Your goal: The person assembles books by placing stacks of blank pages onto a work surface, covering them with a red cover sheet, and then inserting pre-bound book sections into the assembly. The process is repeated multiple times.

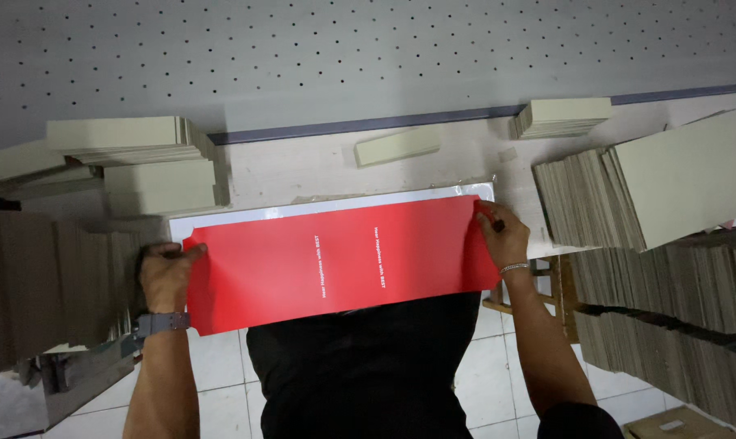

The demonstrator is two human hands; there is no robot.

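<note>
I see left hand (166, 275) gripping left end of red sheet (335, 260), right hand (504, 237) pinching right end; sheet flat over white board (246, 215) on tabletop (319, 167); cardboard stacks (132, 140) both sides, perforated panel (303, 49) beyond

Both my bare forearms reach forward and apart. My left hand (166, 275) curls knuckles up, thumb pointing inward, a grey watch on its wrist. My right hand (504, 236) pinches with bent fingers, a thin bracelet at its wrist.
</note>
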